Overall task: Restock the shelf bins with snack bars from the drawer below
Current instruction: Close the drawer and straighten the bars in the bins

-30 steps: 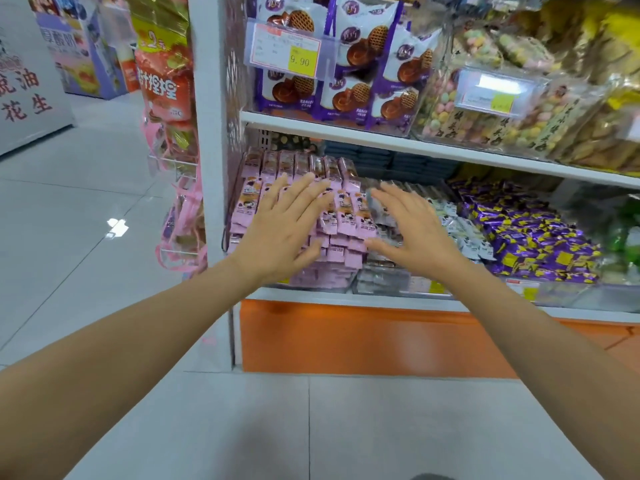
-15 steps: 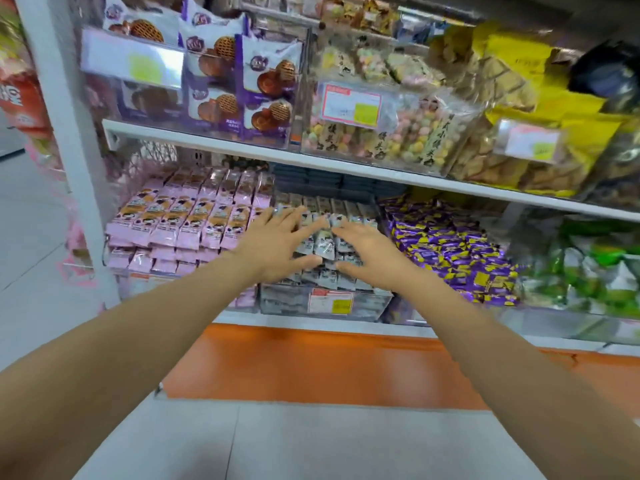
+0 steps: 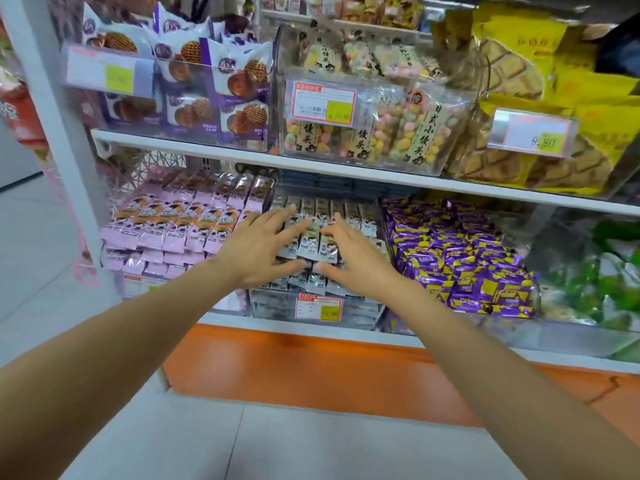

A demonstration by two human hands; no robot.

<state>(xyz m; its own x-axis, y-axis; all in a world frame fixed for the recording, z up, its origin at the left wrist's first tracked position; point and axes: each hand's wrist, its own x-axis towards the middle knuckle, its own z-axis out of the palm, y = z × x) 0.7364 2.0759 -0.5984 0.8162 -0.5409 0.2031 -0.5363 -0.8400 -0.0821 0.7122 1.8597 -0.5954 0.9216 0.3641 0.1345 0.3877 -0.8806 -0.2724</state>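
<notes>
Grey-white snack bars (image 3: 318, 249) fill the middle clear bin (image 3: 346, 311) on the lower shelf. My left hand (image 3: 258, 249) lies on their left side with fingers spread and straight. My right hand (image 3: 353, 252) rests on their right side, fingers spread and slightly bent, thumb at the front row. Neither hand holds a bar. Pink snack bars (image 3: 166, 220) fill the bin to the left. The orange drawer front (image 3: 311, 368) below the shelf is closed.
Purple-and-yellow wrapped sweets (image 3: 460, 265) pile up in the bin to the right, green packets (image 3: 609, 282) beyond. The upper shelf (image 3: 242, 157) carries waffle bags, coloured puff packs and yellow wafer bags. A white upright (image 3: 52, 133) stands at left, grey floor tiles (image 3: 277, 445) below.
Both hands moved right from the pink bars onto the grey-white bars in the middle bin. The view shifted right and closer to the shelf.
</notes>
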